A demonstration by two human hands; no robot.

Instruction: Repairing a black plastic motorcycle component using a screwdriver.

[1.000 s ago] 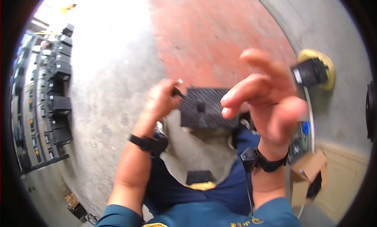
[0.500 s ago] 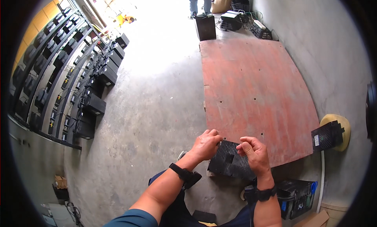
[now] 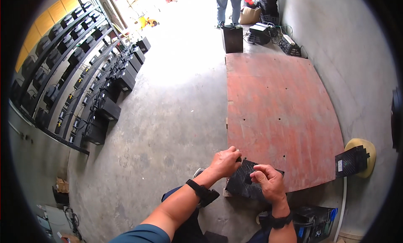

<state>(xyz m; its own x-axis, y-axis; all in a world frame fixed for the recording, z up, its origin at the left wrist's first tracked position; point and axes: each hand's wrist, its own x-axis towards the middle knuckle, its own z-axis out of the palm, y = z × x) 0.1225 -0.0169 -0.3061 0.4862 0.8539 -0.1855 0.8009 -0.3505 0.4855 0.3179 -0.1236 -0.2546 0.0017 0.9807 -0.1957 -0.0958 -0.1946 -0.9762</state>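
A black, rough-patterned flat panel lies low in front of me, at the near edge of a reddish board. My left hand is closed at the panel's far left corner; a small dark bit shows by its fingertips, too small to name. Above the panel's right part, my right hand has its fingers curled, with thumb and fingertips together. Whatever it may pinch is hidden. Both wrists wear black bands.
Left stands a rack with black boxes and cables. A black tool box sits near right. Another black panel leans on a yellow stool by the wall. Farther off are a black case and a person's legs.
My view has shifted, so the scene sits lower and farther right. My right hand has moved nearer and slightly left over the panel. The left hand stays at the panel's corner.
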